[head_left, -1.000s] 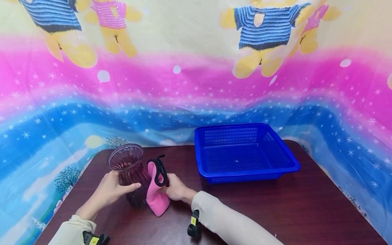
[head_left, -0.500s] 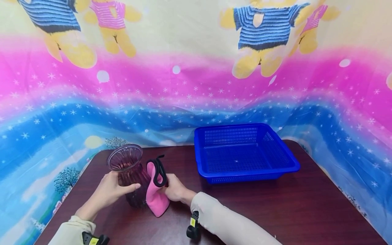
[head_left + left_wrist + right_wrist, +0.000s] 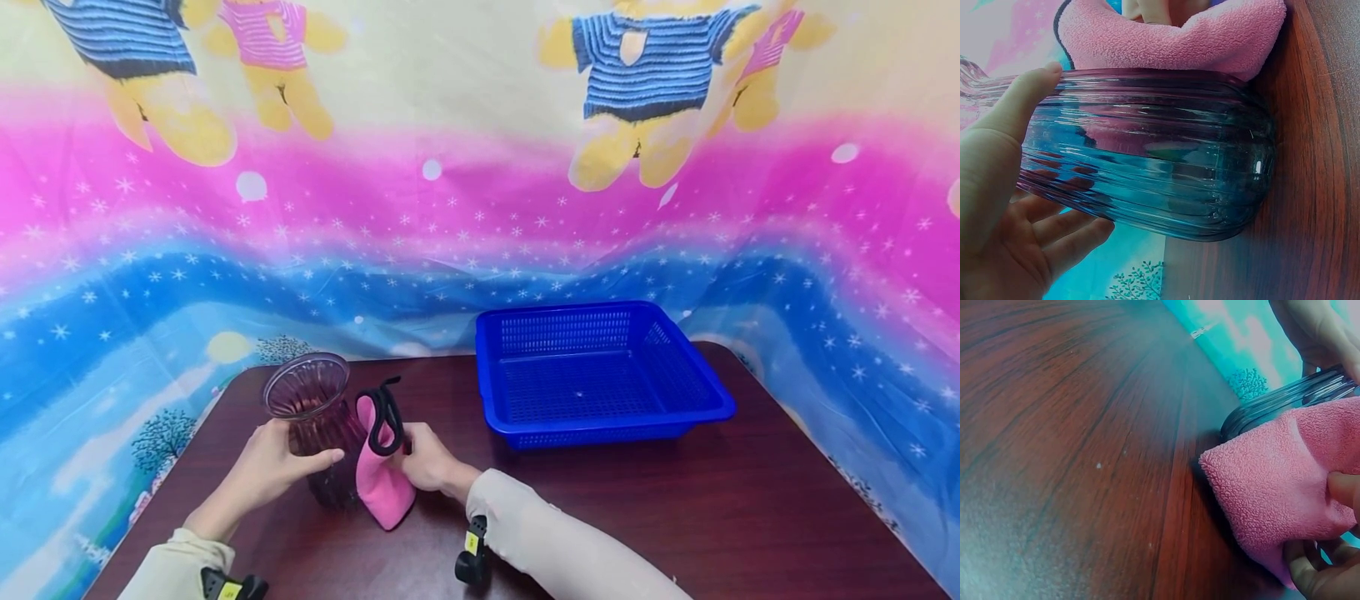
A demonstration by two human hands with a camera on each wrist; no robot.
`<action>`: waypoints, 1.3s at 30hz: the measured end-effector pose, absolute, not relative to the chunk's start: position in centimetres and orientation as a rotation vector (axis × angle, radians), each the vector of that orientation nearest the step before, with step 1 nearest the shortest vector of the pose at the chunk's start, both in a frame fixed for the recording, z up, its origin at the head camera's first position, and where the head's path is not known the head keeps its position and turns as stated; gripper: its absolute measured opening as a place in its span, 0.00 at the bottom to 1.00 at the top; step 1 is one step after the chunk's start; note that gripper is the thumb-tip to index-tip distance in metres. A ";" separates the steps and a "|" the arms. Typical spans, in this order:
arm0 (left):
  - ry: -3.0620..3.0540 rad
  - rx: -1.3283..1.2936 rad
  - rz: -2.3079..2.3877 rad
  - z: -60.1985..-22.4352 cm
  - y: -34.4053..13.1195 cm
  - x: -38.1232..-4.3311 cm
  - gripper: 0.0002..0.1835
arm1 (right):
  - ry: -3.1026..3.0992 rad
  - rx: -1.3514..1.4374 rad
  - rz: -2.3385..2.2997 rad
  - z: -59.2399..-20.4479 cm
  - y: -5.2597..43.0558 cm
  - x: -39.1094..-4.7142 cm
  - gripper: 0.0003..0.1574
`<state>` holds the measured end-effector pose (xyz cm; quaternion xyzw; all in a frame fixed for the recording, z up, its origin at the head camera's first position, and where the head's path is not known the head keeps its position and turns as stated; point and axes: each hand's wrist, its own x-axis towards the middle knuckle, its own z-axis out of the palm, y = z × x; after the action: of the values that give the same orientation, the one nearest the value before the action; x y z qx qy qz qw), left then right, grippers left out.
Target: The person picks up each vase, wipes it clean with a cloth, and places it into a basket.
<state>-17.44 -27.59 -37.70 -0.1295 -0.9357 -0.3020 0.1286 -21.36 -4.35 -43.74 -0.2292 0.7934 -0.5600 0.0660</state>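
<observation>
A ribbed purple glass vase [image 3: 309,400] stands on the left part of the table, its flared mouth up. My left hand [image 3: 270,462] grips it around the neck, thumb in front; in the left wrist view the fingers [image 3: 1075,247] curl behind the glass. Against the vase's right side lies a pink towel [image 3: 384,492] with dark edging, folded and bunched. My right hand [image 3: 431,458] pinches this towel, and the right wrist view shows thumb and fingers pressed into the plush cloth [image 3: 1266,481]. Part of the right fingers is hidden behind the towel.
A blue plastic basket [image 3: 585,387] with slotted walls sits at the back right of the dark wooden table [image 3: 675,517]. A printed cloth backdrop [image 3: 480,200] hangs behind the table's far edge. Black wrist mounts [image 3: 472,550] sit on both sleeves.
The towel's top edge has shifted very slightly left against the vase, along with the right hand. The left hand and vase look unmoved.
</observation>
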 end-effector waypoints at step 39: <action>-2.745 -0.353 -0.862 -37.8 -27.8 -17.6 0.35 | 2.278 -0.683 -1.834 -39.0 -5.2 -21.1 0.11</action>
<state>-17.59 -27.75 -37.76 -0.1210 -0.9400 -0.2950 0.1211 -21.08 -5.18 -38.99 -0.2270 0.7568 -0.6091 0.0691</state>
